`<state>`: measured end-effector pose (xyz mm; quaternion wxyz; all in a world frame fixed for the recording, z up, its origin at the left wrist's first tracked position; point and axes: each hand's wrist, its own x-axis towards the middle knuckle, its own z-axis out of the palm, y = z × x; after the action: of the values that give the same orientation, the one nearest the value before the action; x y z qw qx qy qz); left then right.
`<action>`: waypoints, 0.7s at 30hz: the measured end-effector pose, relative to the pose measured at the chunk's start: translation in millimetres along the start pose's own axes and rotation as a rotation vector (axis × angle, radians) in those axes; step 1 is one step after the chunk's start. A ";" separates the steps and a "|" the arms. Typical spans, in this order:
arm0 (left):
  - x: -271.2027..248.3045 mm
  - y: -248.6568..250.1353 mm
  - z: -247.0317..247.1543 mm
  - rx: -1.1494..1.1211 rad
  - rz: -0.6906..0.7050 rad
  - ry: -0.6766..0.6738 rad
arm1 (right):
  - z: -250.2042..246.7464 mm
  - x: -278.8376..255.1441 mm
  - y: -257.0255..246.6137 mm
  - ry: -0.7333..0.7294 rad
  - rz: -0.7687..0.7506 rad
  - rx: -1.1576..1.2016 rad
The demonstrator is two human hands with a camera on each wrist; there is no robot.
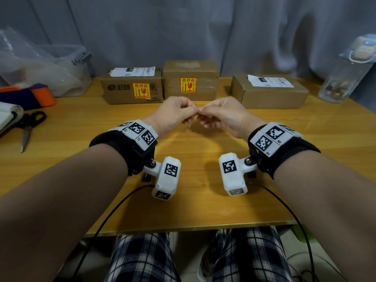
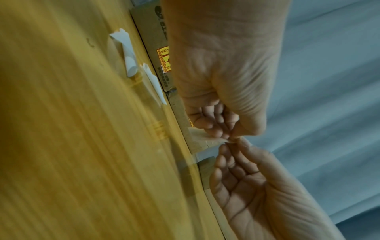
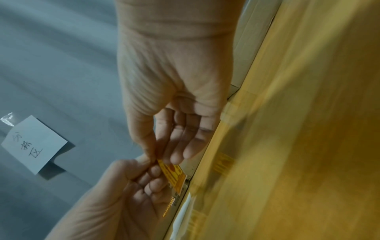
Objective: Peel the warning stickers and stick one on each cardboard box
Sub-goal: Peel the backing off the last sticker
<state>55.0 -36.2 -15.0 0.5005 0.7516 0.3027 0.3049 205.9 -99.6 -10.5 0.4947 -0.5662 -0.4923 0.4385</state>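
Both bare forearms reach in over the near edge of the glossy yellow wooden table (image 1: 81, 143), each wrist wrapped in a black strap carrying white blocks printed with black square markers. Left hand (image 1: 173, 115) and right hand (image 1: 221, 115) meet fingertip to fingertip above the middle of the table, apart from its surface. Between them is a small red-and-yellow warning sticker (image 3: 174, 175), thin, flat and glossy, with its pale backing side showing in the left wrist view. The right thumb and forefinger pinch its top edge, the other right fingers only loosely curled; the left thumb and forefinger nip the same edge, the remaining left fingers folded into the palm.

Along the far edge stand three brown corrugated cardboard boxes. The left box (image 1: 122, 92) and the middle box (image 1: 203, 86) touch side by side, and each bears a square red-and-yellow sticker on its front face. The right box (image 1: 270, 96), lower and flatter, stands apart from them, its front plain and a white shipping label on top.

Two curled white backing scraps (image 2: 127, 53) lie on the table just in front of the left box.
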 end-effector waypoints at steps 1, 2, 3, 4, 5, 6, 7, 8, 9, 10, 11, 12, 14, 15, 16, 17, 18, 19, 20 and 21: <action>0.3 0.4 -0.1 0.009 0.002 -0.001 | 0.0 0.1 -0.1 0.002 -0.001 -0.004; 0.4 0.6 0.0 0.016 0.004 -0.002 | 0.1 0.0 -0.3 0.004 -0.002 -0.006; 0.6 0.7 0.0 0.022 0.006 -0.003 | 0.1 -0.3 -0.4 0.004 -0.002 -0.004; 0.6 0.6 0.3 0.027 0.008 -0.004 | -0.1 -0.4 -0.3 0.003 -0.002 -0.001; 0.6 0.6 0.6 0.033 0.009 -0.005 | -0.4 -0.3 0.3 0.003 0.000 0.002; 0.6 0.4 1.0 0.039 0.010 -0.005 | -0.6 -0.2 0.6 0.003 0.003 0.004; 0.6 -0.1 1.2 0.044 0.010 -0.004 | -0.5 -0.1 1.0 0.005 0.006 0.006; 0.7 -0.6 1.5 0.044 0.009 -0.003 | -0.3 0.0 1.4 0.008 0.009 0.007; 0.8 -1.0 1.7 0.042 0.007 -0.001 | -0.2 0.1 1.8 0.011 0.013 0.008; 0.9 -1.5 1.8 0.039 0.006 0.001 | 0.0 -0.1 2.0 0.015 0.017 0.010; 1.0 -1.6 2.1 0.038 0.005 0.002 | 0.0 -0.4 2.1 0.017 0.019 0.014; 0.8 -1.5 2.4 0.040 0.004 0.002 | -0.1 -0.8 2.2 0.016 0.019 0.017; 0.7 -1.2 2.8 0.047 0.007 -0.002 | -0.7 -1.7 2.3 0.007 0.011 0.015; 0.7 -0.9 3.0 0.052 0.009 -0.003 | -0.9 -1.9 2.2 0.003 0.008 0.010; 0.5 -0.6 3.3 0.057 0.009 -0.004 | -1.1 -2.1 2.0 0.004 0.004 0.007; 0.2 -0.3 3.6 0.060 0.010 -0.004 | -1.2 -2.1 1.8 0.007 -0.001 0.004; 0.1 -0.3 3.9 0.062 0.010 -0.002 | -1.1 -2.1 1.6 0.013 -0.007 0.000; 0.1 -0.3 4.1 0.064 0.010 0.002 | -1.2 -2.0 1.3 0.020 -0.014 -0.006; 0.1 -0.5 4.3 0.066 0.011 0.006 | -0.9 -1.8 1.1 0.026 -0.020 -0.014; 0.1 -0.6 4.7 0.070 0.012 0.009 | -0.6 -1.8 0.8 0.032 -0.024 -0.026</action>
<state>58.6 -38.6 -17.0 0.4704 0.7692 0.3109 0.3007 206.4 -101.4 -11.2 0.5004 -0.5735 -0.4968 0.4170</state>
